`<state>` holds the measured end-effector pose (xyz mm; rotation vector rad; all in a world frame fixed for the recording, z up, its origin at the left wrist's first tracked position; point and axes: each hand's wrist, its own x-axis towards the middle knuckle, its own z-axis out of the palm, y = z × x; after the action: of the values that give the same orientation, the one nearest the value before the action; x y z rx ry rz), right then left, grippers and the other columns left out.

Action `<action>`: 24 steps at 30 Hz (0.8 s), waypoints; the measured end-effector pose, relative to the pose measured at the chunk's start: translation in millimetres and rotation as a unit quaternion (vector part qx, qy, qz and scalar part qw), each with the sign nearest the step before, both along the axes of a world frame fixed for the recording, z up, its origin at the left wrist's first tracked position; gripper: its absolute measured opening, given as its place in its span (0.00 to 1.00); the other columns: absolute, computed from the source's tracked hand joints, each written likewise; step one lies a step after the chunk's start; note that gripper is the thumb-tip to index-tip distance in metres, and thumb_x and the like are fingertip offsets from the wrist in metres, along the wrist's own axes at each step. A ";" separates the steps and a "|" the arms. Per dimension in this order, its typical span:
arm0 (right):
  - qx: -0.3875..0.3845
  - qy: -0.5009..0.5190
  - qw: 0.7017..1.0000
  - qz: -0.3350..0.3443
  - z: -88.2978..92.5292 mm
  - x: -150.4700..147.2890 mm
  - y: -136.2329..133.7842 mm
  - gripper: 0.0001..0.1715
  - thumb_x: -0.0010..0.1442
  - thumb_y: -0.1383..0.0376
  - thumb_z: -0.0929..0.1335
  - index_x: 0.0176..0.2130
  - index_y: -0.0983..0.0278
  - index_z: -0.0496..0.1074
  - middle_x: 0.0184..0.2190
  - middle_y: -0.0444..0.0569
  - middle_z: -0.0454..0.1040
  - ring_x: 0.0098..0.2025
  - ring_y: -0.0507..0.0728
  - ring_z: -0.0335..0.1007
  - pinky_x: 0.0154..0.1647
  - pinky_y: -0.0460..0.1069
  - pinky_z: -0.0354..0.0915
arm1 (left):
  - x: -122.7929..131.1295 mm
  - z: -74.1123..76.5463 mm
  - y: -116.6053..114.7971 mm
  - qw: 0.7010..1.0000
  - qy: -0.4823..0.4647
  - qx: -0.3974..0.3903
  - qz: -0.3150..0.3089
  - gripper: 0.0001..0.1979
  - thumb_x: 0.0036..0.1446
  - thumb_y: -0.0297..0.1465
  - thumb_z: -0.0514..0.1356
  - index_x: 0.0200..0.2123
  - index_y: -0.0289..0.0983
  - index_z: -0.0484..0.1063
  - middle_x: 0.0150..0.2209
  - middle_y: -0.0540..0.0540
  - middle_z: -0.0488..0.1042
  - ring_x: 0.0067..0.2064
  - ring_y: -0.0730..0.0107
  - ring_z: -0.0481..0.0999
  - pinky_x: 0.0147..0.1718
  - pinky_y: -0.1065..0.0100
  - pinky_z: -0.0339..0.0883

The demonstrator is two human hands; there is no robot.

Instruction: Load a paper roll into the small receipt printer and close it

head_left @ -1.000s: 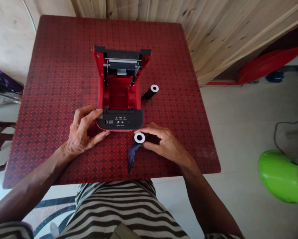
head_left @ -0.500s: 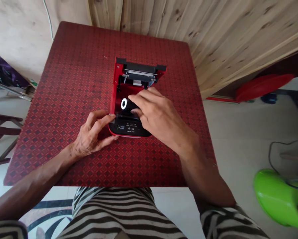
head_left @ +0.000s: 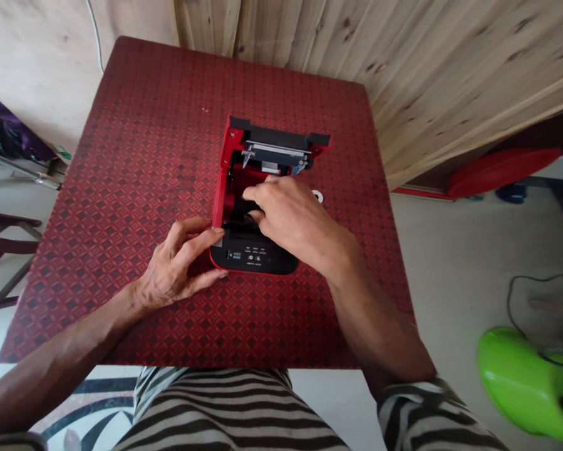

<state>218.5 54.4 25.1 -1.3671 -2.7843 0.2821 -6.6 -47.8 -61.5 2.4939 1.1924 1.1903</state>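
Note:
A small red and black printer (head_left: pixel 255 257) sits on the red patterned table (head_left: pixel 144 156) with its lid (head_left: pixel 281 141) swung up and back. My right hand (head_left: pixel 288 219) reaches down into the open bay, fingers curled over a black roll (head_left: pixel 238 215) that is mostly hidden under them. My left hand (head_left: pixel 178 266) rests at the printer's front left corner, thumb and forefinger pressed on its edge. The white end of a second roll (head_left: pixel 317 196) peeks out behind my right hand, lying on the table to the printer's right.
A wooden plank wall (head_left: pixel 356 44) runs behind the table. A green plastic object (head_left: pixel 520 382) and a cable (head_left: pixel 535 288) lie on the floor at right, a red item (head_left: pixel 497 169) farther back. Dark furniture legs (head_left: pixel 4 238) stand at left.
My right hand lifted the black roll from the table in front of the printer and lowered it into the open bay. My left hand stayed at the printer's corner.

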 end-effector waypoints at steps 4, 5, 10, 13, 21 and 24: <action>-0.016 -0.003 1.000 -0.008 1.0 -1.5 -0.3 0.09 0.65 0.76 0.71 0.38 0.65 0.81 0.33 0.56 0.83 0.35 0.61 0.78 0.37 0.54 0.67 | 0.1 -0.3 0.0 1.000 0.002 0.004 0.001 0.39 0.65 0.42 0.70 0.73 0.43 0.58 0.59 0.36 0.74 0.58 0.55 0.80 0.52 0.54 0.85; -0.025 -0.006 1.000 -0.011 2.8 -1.3 -1.7 0.10 0.66 0.76 0.69 0.39 0.66 0.82 0.34 0.57 0.83 0.38 0.62 0.79 0.39 0.54 0.69 | 0.0 -0.1 0.0 1.000 0.004 0.005 0.003 0.39 0.65 0.42 0.70 0.73 0.43 0.58 0.59 0.36 0.74 0.58 0.55 0.80 0.51 0.54 0.85; -0.042 0.109 0.992 0.043 18.0 14.8 -17.5 0.25 0.68 0.79 0.62 0.53 0.65 0.81 0.50 0.54 0.85 0.53 0.61 0.81 0.59 0.58 0.72 | 0.0 3.1 1.4 1.000 0.015 0.015 -0.001 0.39 0.65 0.41 0.69 0.73 0.40 0.58 0.57 0.36 0.74 0.57 0.56 0.79 0.51 0.56 0.85; -0.067 0.198 0.974 0.094 23.8 29.9 -29.4 0.21 0.75 0.71 0.62 0.58 0.62 0.80 0.55 0.49 0.85 0.57 0.59 0.80 0.63 0.58 0.72 | 0.2 5.2 1.5 1.000 0.014 0.018 0.000 0.38 0.66 0.43 0.69 0.72 0.41 0.59 0.56 0.36 0.74 0.57 0.56 0.79 0.51 0.56 0.84; 0.037 0.303 0.950 0.073 4.4 32.9 -42.5 0.05 0.71 0.69 0.70 0.44 0.62 0.79 0.42 0.49 0.84 0.46 0.58 0.79 0.53 0.55 0.74 | -3.1 38.4 7.0 0.999 -0.034 -0.033 0.003 0.36 0.68 0.49 0.63 0.73 0.45 0.58 0.60 0.37 0.72 0.54 0.56 0.80 0.44 0.57 0.85; 0.066 0.306 0.948 0.056 -0.2 31.9 -47.5 0.03 0.70 0.69 0.72 0.42 0.61 0.77 0.40 0.48 0.82 0.46 0.59 0.77 0.51 0.55 0.73 | 1.6 66.7 33.3 0.998 -0.019 -0.038 0.037 0.32 0.70 0.52 0.59 0.71 0.49 0.60 0.62 0.38 0.70 0.55 0.58 0.79 0.48 0.57 0.83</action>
<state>250.4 6.9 24.9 -0.8905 -2.3090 0.4285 -5.0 -14.5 5.2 2.3804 1.3060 1.1798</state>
